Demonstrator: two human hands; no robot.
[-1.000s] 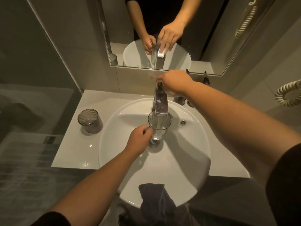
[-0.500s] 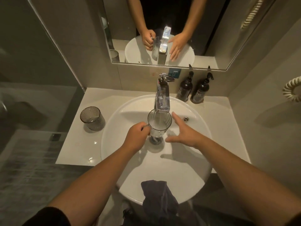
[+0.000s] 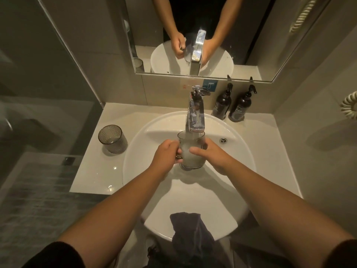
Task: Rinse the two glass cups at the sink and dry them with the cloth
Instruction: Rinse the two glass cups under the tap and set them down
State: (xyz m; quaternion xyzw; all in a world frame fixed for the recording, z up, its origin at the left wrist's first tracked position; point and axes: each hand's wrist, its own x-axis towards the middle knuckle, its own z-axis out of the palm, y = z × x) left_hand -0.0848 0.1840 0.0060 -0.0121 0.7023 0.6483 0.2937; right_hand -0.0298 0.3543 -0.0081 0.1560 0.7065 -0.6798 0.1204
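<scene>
A clear glass cup with a handle stands upright under the chrome tap, over the drain of the white round sink. Water runs from the tap into it and it is nearly full. My left hand grips the cup's handle side. From the right, my right hand wraps around the cup. A second, ribbed glass cup sits on the counter to the left of the sink. A dark cloth hangs over the sink's front rim.
Two dark pump bottles stand on the counter behind the sink at the right. A mirror covers the wall above the tap. A coiled cord hangs at the right edge. A glass partition borders the counter on the left.
My right hand left the tap lever, came down into the basin and closed on the cup's right side. Water started running and the cup filled. My left hand stayed on the cup.
</scene>
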